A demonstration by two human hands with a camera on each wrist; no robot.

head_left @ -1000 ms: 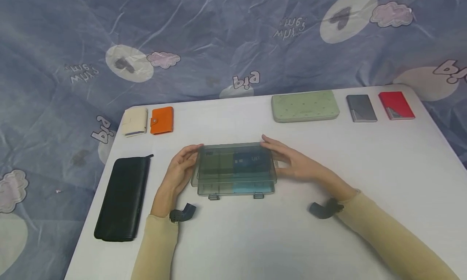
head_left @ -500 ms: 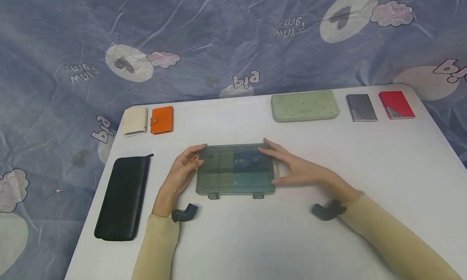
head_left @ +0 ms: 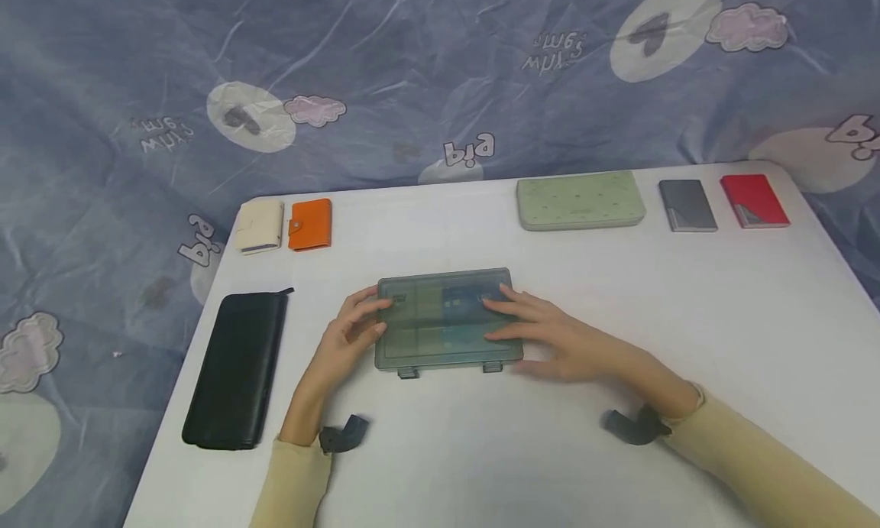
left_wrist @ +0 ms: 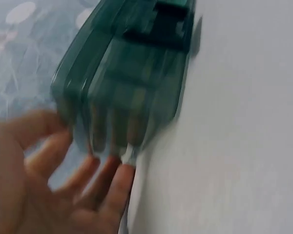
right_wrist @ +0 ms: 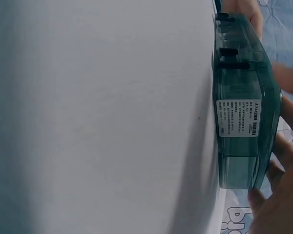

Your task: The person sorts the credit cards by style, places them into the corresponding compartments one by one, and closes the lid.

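A translucent dark-green plastic storage box (head_left: 447, 344) lies on the table with its lid down. Blue and yellowish-green shapes show through the lid. Two small latches (head_left: 409, 373) stick out from its front edge. At the box's left end is my left hand (head_left: 344, 341), its fingertips and thumb touching the corner and side. My right hand (head_left: 567, 337) lies over the right end with fingers spread, the fingertips on the lid. In the right wrist view a white printed label (right_wrist: 238, 118) sits on the front wall.
A black zip wallet (head_left: 237, 371) lies on the left. Behind it are a cream card holder (head_left: 260, 226) and an orange one (head_left: 311, 224). Along the back right lie a flat green case (head_left: 580, 201), a grey holder (head_left: 687, 205) and a red holder (head_left: 755, 201).
The lid has come down onto the base of the box. My right hand has shifted forward over the lid's right end, and my left fingers have moved onto the left edge.
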